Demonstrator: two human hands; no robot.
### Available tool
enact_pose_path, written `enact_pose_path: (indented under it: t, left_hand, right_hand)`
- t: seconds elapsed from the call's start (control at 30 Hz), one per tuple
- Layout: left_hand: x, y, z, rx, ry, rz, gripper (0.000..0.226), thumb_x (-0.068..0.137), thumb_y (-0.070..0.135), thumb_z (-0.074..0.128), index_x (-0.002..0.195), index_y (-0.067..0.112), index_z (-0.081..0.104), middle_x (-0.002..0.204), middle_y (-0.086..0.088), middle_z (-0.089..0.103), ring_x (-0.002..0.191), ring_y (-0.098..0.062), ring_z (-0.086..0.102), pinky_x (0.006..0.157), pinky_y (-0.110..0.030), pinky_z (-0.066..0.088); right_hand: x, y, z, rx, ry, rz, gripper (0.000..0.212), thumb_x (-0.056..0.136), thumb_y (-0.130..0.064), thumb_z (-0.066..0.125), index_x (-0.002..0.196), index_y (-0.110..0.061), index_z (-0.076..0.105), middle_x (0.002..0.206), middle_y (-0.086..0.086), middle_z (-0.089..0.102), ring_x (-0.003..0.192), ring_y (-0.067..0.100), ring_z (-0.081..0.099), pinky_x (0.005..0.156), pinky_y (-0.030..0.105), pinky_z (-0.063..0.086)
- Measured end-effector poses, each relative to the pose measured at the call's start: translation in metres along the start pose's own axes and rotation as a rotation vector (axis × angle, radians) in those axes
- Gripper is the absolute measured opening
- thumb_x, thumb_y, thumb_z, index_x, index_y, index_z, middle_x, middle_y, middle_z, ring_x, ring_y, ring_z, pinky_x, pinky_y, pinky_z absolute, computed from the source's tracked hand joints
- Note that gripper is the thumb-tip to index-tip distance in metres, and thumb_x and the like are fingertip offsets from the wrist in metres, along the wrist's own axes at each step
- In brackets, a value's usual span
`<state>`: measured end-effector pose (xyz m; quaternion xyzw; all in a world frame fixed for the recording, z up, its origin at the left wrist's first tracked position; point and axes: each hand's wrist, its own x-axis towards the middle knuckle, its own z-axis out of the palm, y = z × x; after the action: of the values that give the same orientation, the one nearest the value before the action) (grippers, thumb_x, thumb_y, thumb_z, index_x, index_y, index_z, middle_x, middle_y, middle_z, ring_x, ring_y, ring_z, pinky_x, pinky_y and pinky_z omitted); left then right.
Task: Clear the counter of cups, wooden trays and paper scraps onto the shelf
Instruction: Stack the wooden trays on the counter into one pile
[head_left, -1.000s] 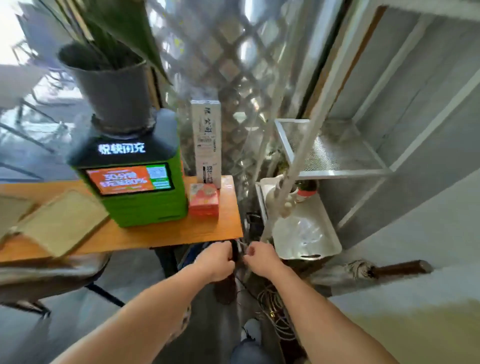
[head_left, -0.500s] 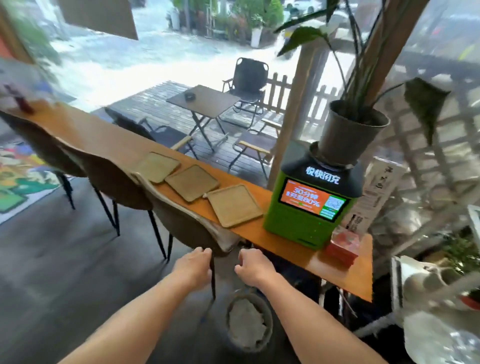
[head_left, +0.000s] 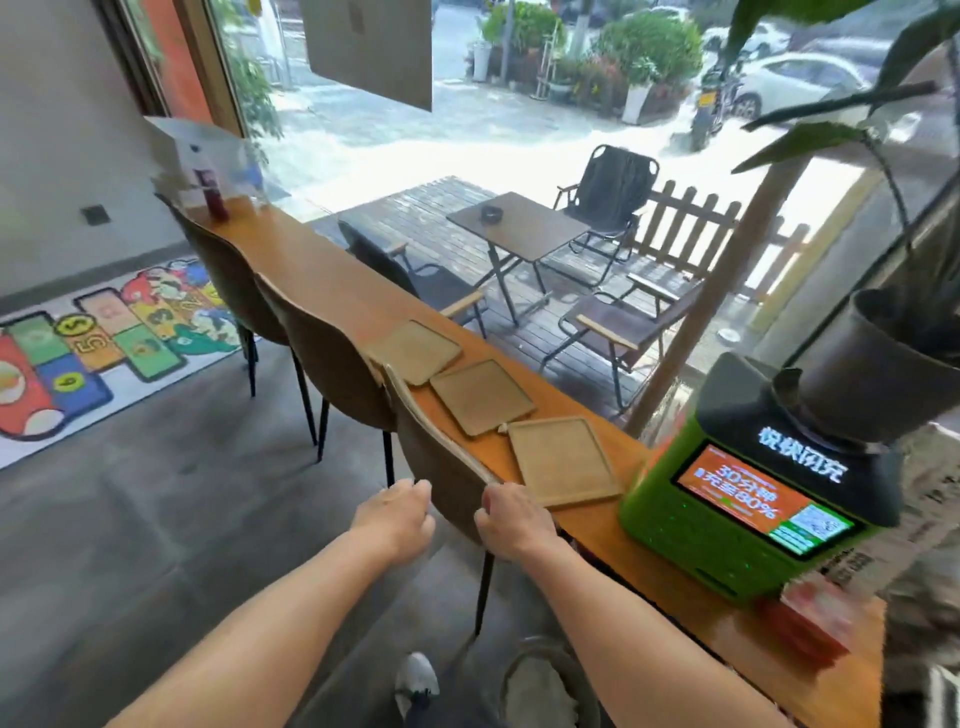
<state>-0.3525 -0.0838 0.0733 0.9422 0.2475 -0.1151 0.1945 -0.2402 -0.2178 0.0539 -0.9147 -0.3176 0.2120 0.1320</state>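
Three wooden trays lie in a row on the long wooden counter (head_left: 332, 280): the nearest tray (head_left: 563, 462), a middle tray (head_left: 480, 397) and a far tray (head_left: 415, 351). A small pale scrap (head_left: 502, 428) sits between the nearest and middle trays. My left hand (head_left: 400, 514) hovers in front of the nearest chair's back, fingers loosely curled, holding nothing. My right hand (head_left: 511, 519) is just short of the nearest tray, beside the top edge of that chair back, also loosely curled and holding nothing. No cup is visible.
Three brown chairs (head_left: 332, 353) line the counter's near side. A green charging kiosk (head_left: 743, 514) with a plant pot (head_left: 872, 379) on top and a red box (head_left: 810, 623) fill the counter's right end. A bin (head_left: 540, 686) stands on the floor below. A dark bottle (head_left: 213, 195) stands at the far end.
The view has swung left from the white shelf to the counter, and the three trays have come closer. Both hands stay out in front, holding nothing.
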Motion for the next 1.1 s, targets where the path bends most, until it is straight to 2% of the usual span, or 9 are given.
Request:
enact_pose_path:
  t: [0.1,0.27,0.33,0.4,0.57,0.77,0.87,0.97,1.1]
  left_hand:
    - [0.043,0.007,-0.02,-0.025,0.059,0.069,0.01,0.095,0.031,0.047,0.093,0.021,0.05,0.103,-0.003,0.054,0.097,-0.026,0.058,0.077,-0.038,0.046]
    - [0.125,0.016,-0.054,0.0,0.093,0.177,0.016,0.095,0.036,0.047,0.092,0.02,0.052,0.102,-0.004,0.058,0.097,-0.029,0.06,0.083,-0.042,0.051]
    - [0.156,0.017,-0.065,0.015,0.064,0.202,0.017,0.095,0.039,0.048,0.089,0.023,0.05,0.099,-0.001,0.056,0.095,-0.026,0.059,0.081,-0.041,0.05]
    - [0.189,0.016,-0.074,0.026,0.039,0.22,0.018,0.095,0.041,0.049,0.089,0.024,0.05,0.097,0.0,0.054,0.093,-0.024,0.058,0.082,-0.04,0.05]
    - [0.25,0.001,-0.079,0.069,-0.007,0.218,0.023,0.096,0.044,0.047,0.095,0.021,0.052,0.1,-0.001,0.053,0.092,-0.025,0.057,0.082,-0.04,0.05]
    - [0.322,-0.015,-0.066,0.131,-0.113,0.283,0.022,0.097,0.04,0.046,0.101,0.02,0.053,0.109,-0.003,0.056,0.101,-0.026,0.058,0.082,-0.039,0.049]
    - [0.36,-0.011,-0.063,0.173,-0.184,0.377,0.023,0.097,0.038,0.045,0.103,0.018,0.053,0.11,-0.004,0.056,0.104,-0.027,0.058,0.084,-0.04,0.049]
    - [0.398,-0.006,-0.062,0.233,-0.254,0.492,0.025,0.096,0.038,0.046,0.107,0.016,0.052,0.113,-0.007,0.055,0.108,-0.03,0.058,0.086,-0.042,0.05]
    - [0.455,-0.002,-0.077,0.266,-0.33,0.611,0.025,0.095,0.036,0.047,0.108,0.015,0.054,0.115,-0.008,0.056,0.112,-0.03,0.056,0.09,-0.041,0.047]
  right_hand:
    - [0.033,0.001,-0.014,0.009,0.041,0.025,0.025,0.092,-0.032,0.049,0.104,-0.015,0.061,0.113,0.011,0.06,0.101,0.031,0.061,0.086,0.042,0.052]
    - [0.096,0.012,-0.038,0.058,0.109,0.112,0.03,0.089,-0.031,0.049,0.108,-0.011,0.063,0.118,0.016,0.062,0.106,0.036,0.061,0.076,0.033,0.044]
    - [0.12,0.018,-0.049,0.055,0.11,0.135,0.026,0.088,-0.033,0.049,0.099,-0.013,0.061,0.114,0.014,0.063,0.101,0.035,0.061,0.072,0.033,0.043]
    - [0.149,0.025,-0.061,0.044,0.102,0.159,0.025,0.089,-0.034,0.048,0.094,-0.013,0.059,0.112,0.014,0.063,0.099,0.035,0.06,0.074,0.036,0.046]
    - [0.207,0.038,-0.072,0.057,0.091,0.256,0.034,0.092,-0.038,0.052,0.114,-0.013,0.06,0.124,0.013,0.058,0.115,0.033,0.056,0.09,0.038,0.047]
    - [0.242,0.041,-0.046,0.11,-0.016,0.349,0.031,0.095,-0.039,0.048,0.111,-0.015,0.058,0.119,0.01,0.057,0.107,0.031,0.057,0.089,0.042,0.051]
    - [0.265,0.048,-0.049,0.167,-0.012,0.46,0.028,0.09,-0.034,0.05,0.107,-0.014,0.06,0.117,0.009,0.059,0.103,0.031,0.059,0.083,0.039,0.052]
    - [0.293,0.049,-0.056,0.26,0.031,0.558,0.029,0.092,-0.035,0.052,0.11,-0.013,0.059,0.118,0.01,0.058,0.102,0.03,0.06,0.087,0.041,0.053]
    - [0.331,0.045,-0.062,0.293,0.081,0.704,0.029,0.094,-0.032,0.053,0.113,-0.011,0.057,0.12,0.012,0.057,0.104,0.029,0.057,0.08,0.034,0.045]
